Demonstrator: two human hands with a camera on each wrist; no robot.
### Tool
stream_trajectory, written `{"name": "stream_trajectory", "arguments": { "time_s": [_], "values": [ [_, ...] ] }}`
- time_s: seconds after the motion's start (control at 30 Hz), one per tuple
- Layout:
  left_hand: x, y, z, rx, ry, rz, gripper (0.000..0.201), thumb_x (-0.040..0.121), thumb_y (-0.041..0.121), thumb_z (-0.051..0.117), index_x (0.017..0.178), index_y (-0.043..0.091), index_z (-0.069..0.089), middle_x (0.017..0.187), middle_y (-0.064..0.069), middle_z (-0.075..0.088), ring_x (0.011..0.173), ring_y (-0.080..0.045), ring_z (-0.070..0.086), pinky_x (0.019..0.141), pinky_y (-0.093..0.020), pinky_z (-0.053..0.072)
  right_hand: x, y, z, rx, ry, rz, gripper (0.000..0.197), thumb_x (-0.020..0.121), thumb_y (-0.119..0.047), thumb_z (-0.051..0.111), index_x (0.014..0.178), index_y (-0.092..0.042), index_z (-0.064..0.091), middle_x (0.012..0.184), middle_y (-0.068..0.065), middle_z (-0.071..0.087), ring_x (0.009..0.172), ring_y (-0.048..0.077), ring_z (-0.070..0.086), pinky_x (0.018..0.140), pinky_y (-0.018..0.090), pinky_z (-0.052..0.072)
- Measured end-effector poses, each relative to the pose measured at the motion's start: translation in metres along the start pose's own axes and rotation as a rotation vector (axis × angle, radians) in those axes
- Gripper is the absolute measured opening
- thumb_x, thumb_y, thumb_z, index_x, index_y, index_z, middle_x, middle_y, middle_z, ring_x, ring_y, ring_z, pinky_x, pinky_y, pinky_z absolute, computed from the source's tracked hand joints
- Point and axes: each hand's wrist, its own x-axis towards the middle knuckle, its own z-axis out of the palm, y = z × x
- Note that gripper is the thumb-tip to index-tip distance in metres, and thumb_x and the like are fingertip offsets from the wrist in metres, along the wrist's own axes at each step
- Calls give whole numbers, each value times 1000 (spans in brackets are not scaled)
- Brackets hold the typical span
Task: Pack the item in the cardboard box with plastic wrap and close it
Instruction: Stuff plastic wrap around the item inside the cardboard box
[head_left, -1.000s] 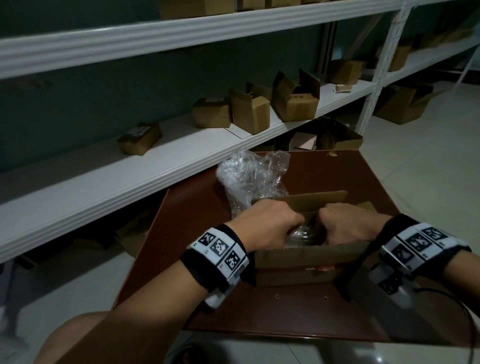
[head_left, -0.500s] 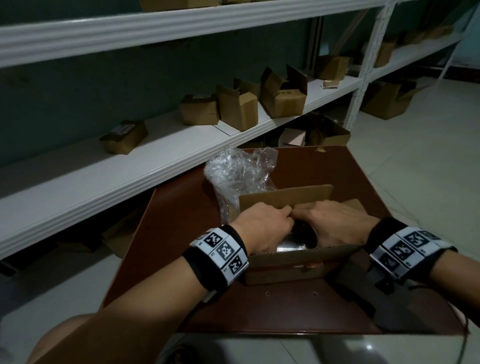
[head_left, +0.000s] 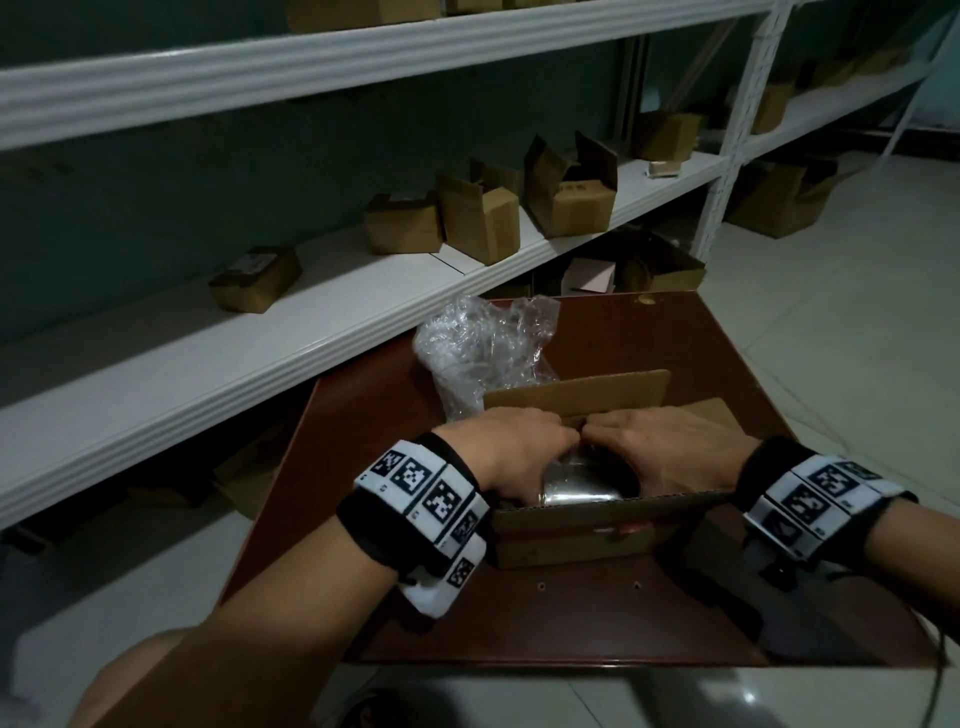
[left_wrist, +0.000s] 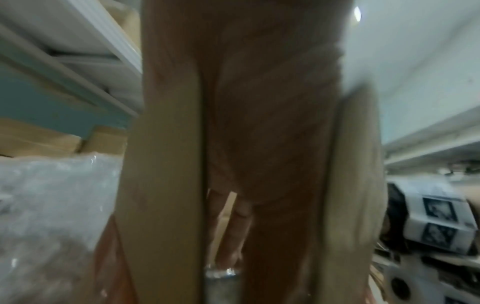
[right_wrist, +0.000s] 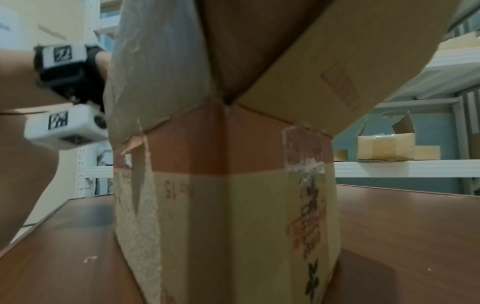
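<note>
Left hand (head_left: 511, 449) and right hand (head_left: 670, 452) lie side by side, fingers flat, pressing down inside the open cardboard box (head_left: 582, 535) on the tabletop (head_left: 597, 623); a shiny metal item (head_left: 587, 486) sits beneath them, crumpled plastic wrap (head_left: 483, 348) behind.

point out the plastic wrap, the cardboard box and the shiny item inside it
plastic wrap (head_left: 483, 343), head view, on the middle of the crumpled clear bundle behind the box
cardboard box (head_left: 571, 540), head view, on its near outer wall
shiny item (head_left: 582, 480), head view, on its metallic surface showing between the two hands
</note>
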Motion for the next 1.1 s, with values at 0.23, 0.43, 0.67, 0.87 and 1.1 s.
{"name": "stream_trajectory", "arguments": {
  "time_s": [0.23, 0.43, 0.67, 0.87, 1.1],
  "values": [
    [13, 15, 13, 219, 48, 45, 68, 94, 5, 65, 154, 12, 34, 149, -13, 40, 118, -30, 57, 81, -38, 48, 0, 2, 3, 25, 21, -32, 80, 74, -73, 62, 138, -27, 45, 137, -10, 51, 116, 10, 54, 97, 30, 51],
    [10, -6, 21, 11, 133, 92, 43, 94, 1, 59, 135, 13, 52, 131, -5, 53, 106, -27, 62, 82, -34, 48, 4, 11, -3, 115, -17, -60, 85, 69, -75, 68, 139, -34, 47, 137, -14, 53, 120, 8, 54, 99, 32, 49],
    [11, -18, 27, -102, 94, 91, 29, 88, 6, 71, 116, 8, 64, 114, -3, 53, 100, -22, 57, 84, -33, 50, 9, 13, 2, 157, -27, -38, 80, 67, -69, 74, 133, -31, 52, 132, -12, 56, 114, 10, 59, 97, 34, 52],
    [-7, -21, 11, -183, 35, 104, 46, 83, 1, 75, 127, 11, 63, 123, -2, 56, 112, -20, 55, 86, -24, 43, 8, 16, 7, 192, -18, -21, 75, 66, -69, 70, 126, -26, 59, 125, -10, 56, 109, 9, 58, 95, 30, 52],
    [-44, -42, -28, -636, -20, -35, 35, 88, -2, 77, 121, 8, 73, 107, -6, 78, 96, -17, 75, 83, -24, 60, 10, 22, 11, 223, 31, -45, 71, 69, -58, 81, 129, -24, 59, 123, -13, 56, 102, -3, 49, 82, 3, 32]
  ]
}}
